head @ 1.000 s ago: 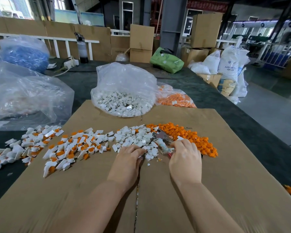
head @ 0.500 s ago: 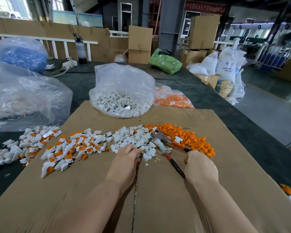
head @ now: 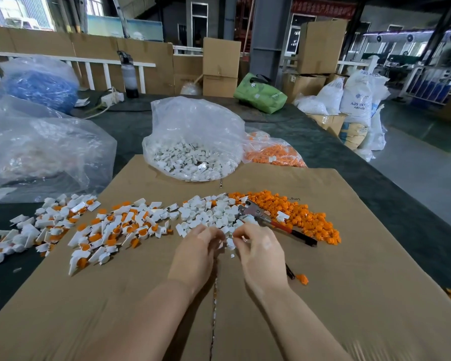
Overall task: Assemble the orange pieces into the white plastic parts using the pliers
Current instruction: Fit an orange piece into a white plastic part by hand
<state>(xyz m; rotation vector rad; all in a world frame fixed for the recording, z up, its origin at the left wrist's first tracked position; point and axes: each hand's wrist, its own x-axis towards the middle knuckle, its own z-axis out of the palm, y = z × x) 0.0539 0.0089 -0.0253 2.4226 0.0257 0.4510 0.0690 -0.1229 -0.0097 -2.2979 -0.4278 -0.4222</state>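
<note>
Loose white plastic parts [head: 208,212] lie heaped at mid-cardboard, with the orange pieces [head: 305,220] piled just to their right. Between the two piles lie the pliers [head: 255,212], jaws among the white parts, red and black handles spread toward me; neither hand holds them. My left hand [head: 195,254] and my right hand [head: 259,252] meet at the near edge of the white heap. Their curled fingertips pinch a small white part [head: 230,243] between them. Assembled white-and-orange parts [head: 115,227] spread to the left. One orange piece [head: 302,278] lies by my right wrist.
A clear bag of white parts [head: 193,157] and a bag of orange pieces [head: 274,155] sit at the cardboard sheet's [head: 349,295] far edge. Large clear bags [head: 42,147] stand on the dark table at left. Boxes and sacks stand behind; the floor drops off at right.
My right hand let go of the pliers, drew back to the right, then came left to meet my left hand at the white parts. The pliers now lie on the cardboard.
</note>
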